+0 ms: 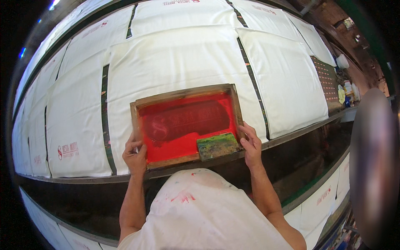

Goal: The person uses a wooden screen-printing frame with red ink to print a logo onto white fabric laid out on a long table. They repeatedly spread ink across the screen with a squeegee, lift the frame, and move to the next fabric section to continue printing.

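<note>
Your red-smudged white shirt [200, 212] is kinda hogging the foreground, and just past it your left grip [136, 156] and right grip [252, 149] are clasping the wooden screen frame [185, 92], its long axis running between them over white cloth [175, 58].

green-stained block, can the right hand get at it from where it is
Probably yes: the right hand holds the wooden frame close beside the green-stained block, and nothing visible covers its top.
</note>
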The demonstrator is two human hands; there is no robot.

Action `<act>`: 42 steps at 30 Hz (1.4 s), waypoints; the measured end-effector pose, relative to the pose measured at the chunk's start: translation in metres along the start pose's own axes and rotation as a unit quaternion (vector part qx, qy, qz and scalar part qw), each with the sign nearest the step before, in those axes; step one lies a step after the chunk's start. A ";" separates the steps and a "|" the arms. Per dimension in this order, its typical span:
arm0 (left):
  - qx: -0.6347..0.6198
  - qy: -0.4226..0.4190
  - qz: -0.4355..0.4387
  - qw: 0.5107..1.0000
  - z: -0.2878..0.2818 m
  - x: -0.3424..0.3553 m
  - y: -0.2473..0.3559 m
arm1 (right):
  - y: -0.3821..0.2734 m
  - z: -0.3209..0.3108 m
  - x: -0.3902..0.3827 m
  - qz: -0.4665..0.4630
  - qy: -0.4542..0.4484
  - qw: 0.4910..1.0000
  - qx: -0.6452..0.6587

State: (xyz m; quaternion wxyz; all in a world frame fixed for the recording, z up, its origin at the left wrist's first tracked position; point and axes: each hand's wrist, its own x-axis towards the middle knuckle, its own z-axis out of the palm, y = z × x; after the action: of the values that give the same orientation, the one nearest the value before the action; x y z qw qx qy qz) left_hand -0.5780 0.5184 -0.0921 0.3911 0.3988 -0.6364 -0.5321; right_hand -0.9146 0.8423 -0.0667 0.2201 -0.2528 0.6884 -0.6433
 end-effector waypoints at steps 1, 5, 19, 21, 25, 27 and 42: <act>0.001 0.001 0.004 1.000 -0.001 -0.001 -0.004 | 0.000 0.001 0.001 -0.003 -0.009 1.000 -0.006; 0.050 0.015 -0.018 0.998 -0.015 -0.003 -0.031 | -0.004 0.006 0.002 0.022 -0.020 0.999 -0.027; -0.014 0.024 -0.005 1.000 -0.007 0.002 -0.043 | 0.003 0.015 -0.006 0.051 0.003 0.999 0.017; 0.023 0.004 -0.027 0.999 -0.018 0.000 -0.045 | 0.008 0.008 0.001 0.016 -0.024 0.999 -0.037; -0.077 0.004 -0.018 0.997 -0.015 0.004 -0.029 | -0.003 0.020 -0.001 0.008 -0.008 1.000 -0.019; -0.086 0.007 -0.030 0.996 -0.013 0.006 -0.030 | -0.004 0.016 -0.004 0.004 -0.004 1.000 -0.011; -0.111 0.001 -0.089 0.990 -0.015 0.002 -0.002 | -0.001 0.000 0.000 -0.003 -0.091 0.996 0.001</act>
State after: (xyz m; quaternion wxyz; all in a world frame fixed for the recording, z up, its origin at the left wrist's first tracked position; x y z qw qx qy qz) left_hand -0.5643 0.5106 -0.0924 0.3846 0.4089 -0.5346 -0.6318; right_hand -0.9150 0.8422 -0.0660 0.2797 -0.3120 0.6643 -0.6190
